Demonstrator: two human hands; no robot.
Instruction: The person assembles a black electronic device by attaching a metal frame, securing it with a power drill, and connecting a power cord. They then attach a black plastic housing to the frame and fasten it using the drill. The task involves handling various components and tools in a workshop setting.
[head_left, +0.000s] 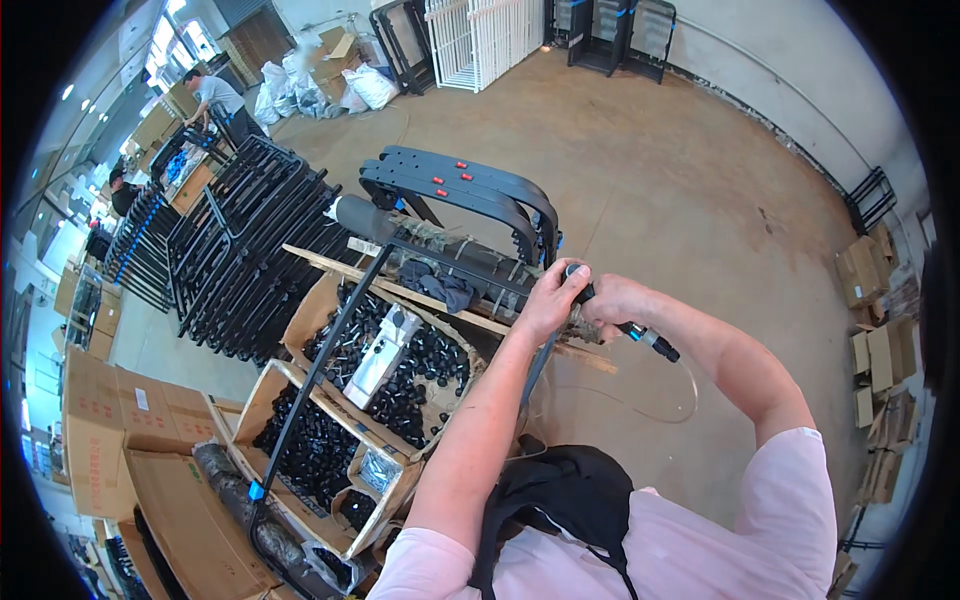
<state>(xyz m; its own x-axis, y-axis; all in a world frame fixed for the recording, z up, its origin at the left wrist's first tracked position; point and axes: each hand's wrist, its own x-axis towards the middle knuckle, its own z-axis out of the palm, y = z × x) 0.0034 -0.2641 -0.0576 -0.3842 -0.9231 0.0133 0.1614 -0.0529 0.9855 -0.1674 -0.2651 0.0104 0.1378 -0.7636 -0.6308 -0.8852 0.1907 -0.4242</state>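
Observation:
My left hand (550, 302) is closed around the corner of a black tube frame (325, 365), which slopes across the boxes toward the lower left. A blue band marks its lower part. By my left thumb shows a dark rounded piece (578, 280); whether it belongs to the frame or the tool I cannot tell. Right beside it, my right hand (612, 303) is wrapped around a black air screwdriver (655, 343) with a blue ring, its rear end pointing down to the right. The tool's working end is hidden by my fingers.
Wooden bins (345, 425) of small black fittings stand left of me, a white metal block (383, 360) among them. Behind lie a padded roller (470, 265) and curved black frames (460, 180). Stacked frames (240, 245), cartons (140, 420) and a person (218, 98) are farther left. A thin hose (690, 400) hangs right.

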